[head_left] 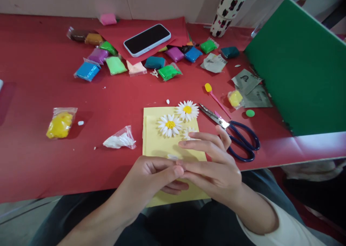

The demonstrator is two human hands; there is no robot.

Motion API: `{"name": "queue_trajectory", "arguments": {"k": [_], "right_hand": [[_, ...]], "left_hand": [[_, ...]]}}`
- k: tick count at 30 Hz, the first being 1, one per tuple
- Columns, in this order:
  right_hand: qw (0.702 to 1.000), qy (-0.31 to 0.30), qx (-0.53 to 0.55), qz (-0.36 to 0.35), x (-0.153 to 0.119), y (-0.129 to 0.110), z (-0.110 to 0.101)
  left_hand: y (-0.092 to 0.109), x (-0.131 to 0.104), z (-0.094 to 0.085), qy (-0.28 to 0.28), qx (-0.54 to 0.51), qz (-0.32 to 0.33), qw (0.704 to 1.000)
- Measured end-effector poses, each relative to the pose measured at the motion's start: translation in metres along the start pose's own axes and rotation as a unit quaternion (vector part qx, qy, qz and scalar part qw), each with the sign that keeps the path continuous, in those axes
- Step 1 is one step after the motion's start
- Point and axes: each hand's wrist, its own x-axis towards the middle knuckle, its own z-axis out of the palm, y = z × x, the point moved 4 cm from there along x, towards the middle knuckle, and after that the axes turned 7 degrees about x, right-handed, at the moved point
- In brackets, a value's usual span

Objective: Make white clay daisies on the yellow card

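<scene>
Over the lower part of the yellow paper [162, 147], my left hand [154, 177] and my right hand [213, 166] meet at the fingertips. Thumb and index finger of each are pinched together, and whatever lies between them is too small or hidden to name. The other fingers of my right hand are raised and spread. A thin white piece [173, 157] shows just above the fingertips. Two white daisies with yellow centres, one [170, 124] left and one [187, 110] upper right, rest on the paper. A third white flower [188, 132] is partly hidden behind my right fingers.
Scissors [221, 121] lie right of the paper, near a pink tool [218, 101]. A bag of white clay [120, 141] and a yellow one [61, 123] are at left. Behind are several clay packets, a phone [147, 40] and a tumbler [228, 12]. A green board [300, 69] stands right.
</scene>
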Motion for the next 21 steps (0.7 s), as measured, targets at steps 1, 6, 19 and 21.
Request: {"name": "queue_trajectory", "arguments": {"k": [1, 6, 19, 21], "right_hand": [[1.000, -0.001, -0.001, -0.001, 0.0002, 0.0002, -0.0008], [1.000, 0.003, 0.001, 0.004, 0.0009, 0.0015, -0.0049], [1.000, 0.008, -0.005, 0.002, 0.0014, -0.0001, 0.0003], [1.000, 0.009, -0.001, 0.003, 0.0018, 0.0000, -0.0005]], "left_hand": [[-0.0001, -0.0002, -0.0003, 0.000, -0.002, 0.001, 1.000], [-0.0012, -0.0006, -0.0024, 0.002, -0.019, 0.009, 1.000], [-0.0021, 0.0033, -0.0014, 0.028, -0.020, 0.014, 0.999], [-0.0025, 0.0034, -0.0016, 0.018, -0.017, 0.007, 1.000]]}}
